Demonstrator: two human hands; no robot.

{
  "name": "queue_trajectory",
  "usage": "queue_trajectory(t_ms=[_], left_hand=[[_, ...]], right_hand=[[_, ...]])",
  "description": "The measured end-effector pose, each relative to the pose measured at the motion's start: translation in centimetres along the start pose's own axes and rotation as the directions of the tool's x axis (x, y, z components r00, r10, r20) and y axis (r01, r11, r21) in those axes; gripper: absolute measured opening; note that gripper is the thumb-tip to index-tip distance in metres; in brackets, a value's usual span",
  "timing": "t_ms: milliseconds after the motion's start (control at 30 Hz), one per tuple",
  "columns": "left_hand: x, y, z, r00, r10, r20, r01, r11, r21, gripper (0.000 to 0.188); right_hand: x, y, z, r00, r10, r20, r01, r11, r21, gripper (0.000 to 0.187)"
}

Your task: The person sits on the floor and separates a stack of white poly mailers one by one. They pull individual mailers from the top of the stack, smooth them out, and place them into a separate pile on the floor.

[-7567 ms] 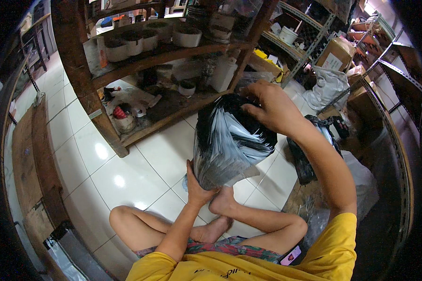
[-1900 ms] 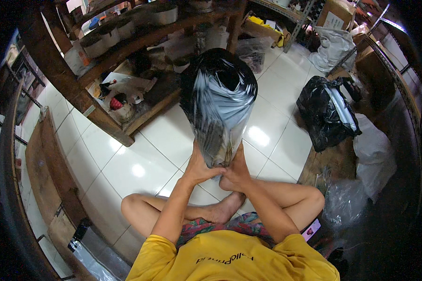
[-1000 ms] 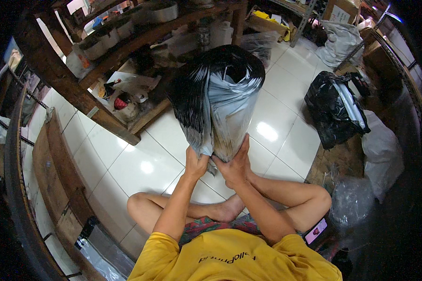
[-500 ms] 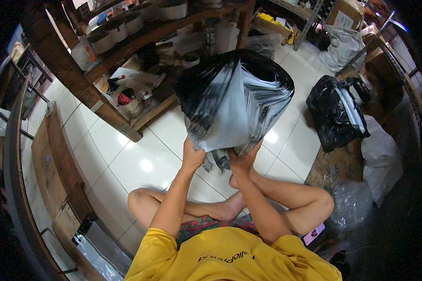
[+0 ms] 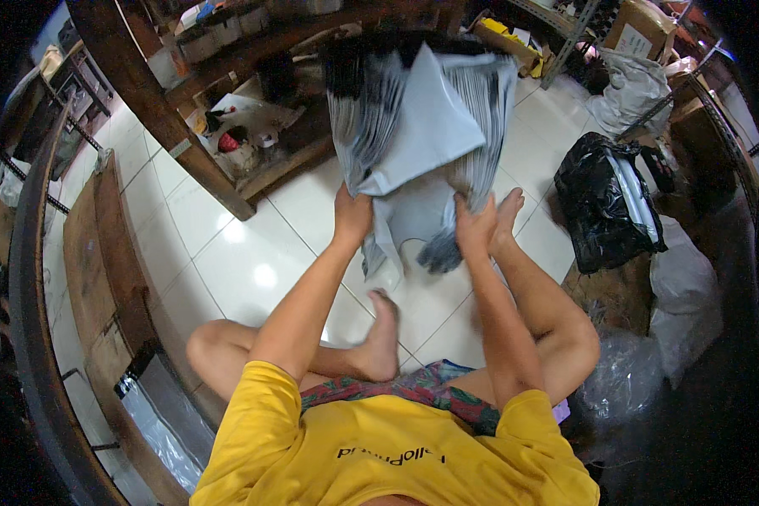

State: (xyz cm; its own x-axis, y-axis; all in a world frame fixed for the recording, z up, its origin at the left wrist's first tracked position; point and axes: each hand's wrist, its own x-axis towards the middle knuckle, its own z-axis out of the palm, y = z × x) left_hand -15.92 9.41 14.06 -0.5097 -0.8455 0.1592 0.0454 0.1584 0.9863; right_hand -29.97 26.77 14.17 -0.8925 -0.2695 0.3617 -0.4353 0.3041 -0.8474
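Both my hands hold up a thick stack of grey and black plastic mailing bags (image 5: pixel 430 122) in front of me, above the tiled floor. My left hand (image 5: pixel 353 215) is closed round its lower left corner. At the lower right side, my right hand (image 5: pixel 476 224) grips the layered edges. The sheets fan out and are partly blurred, with one pale grey bag folded across the middle. Loose grey ends hang down between my hands. Fingertips on the far side of the stack are hidden.
A wooden shelf (image 5: pixel 215 173) with tubs and odds and ends stands ahead on the left. On the right lie a black plastic bag (image 5: pixel 594 198) and clear plastic wrapping (image 5: pixel 620 371). Grey plastic packs (image 5: pixel 164 413) rest on wood at the left. My bare legs frame the floor.
The stack has moved away from me and opened out, its front folding down. My hands have moved farther forward and apart. My legs have spread.
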Motion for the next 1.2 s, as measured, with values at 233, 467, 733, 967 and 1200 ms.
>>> queue_trajectory(t_ms=[233,467,733,967,1200], left_hand=[[-3.1,4.3,0.3,0.851,-0.513,0.111,0.498,0.724,-0.477,0.047],[-10.3,-6.9,-2.9,0.640,-0.764,0.082,0.703,0.538,-0.465,0.059],[-13.1,-11.7,-4.3,0.429,-0.903,0.026,0.815,0.375,-0.442,0.067],[-13.8,-14.0,-3.8,0.535,-0.842,-0.060,0.775,0.518,-0.362,0.063],[-12.2,-11.9,-2.8,0.467,-0.882,-0.062,0.802,0.452,-0.391,0.065]], right_hand=[[9.9,-2.2,-6.0,0.881,0.054,0.469,0.067,0.969,-0.237,0.050],[7.1,9.9,2.3,0.498,0.148,0.855,0.033,0.981,-0.189,0.065],[2.4,11.7,5.0,0.515,0.238,0.823,0.282,0.860,-0.425,0.115],[-0.4,11.0,4.2,0.605,-0.011,0.796,0.667,0.552,-0.500,0.109],[5.0,19.7,4.8,0.703,0.221,0.676,0.269,0.797,-0.541,0.064]])
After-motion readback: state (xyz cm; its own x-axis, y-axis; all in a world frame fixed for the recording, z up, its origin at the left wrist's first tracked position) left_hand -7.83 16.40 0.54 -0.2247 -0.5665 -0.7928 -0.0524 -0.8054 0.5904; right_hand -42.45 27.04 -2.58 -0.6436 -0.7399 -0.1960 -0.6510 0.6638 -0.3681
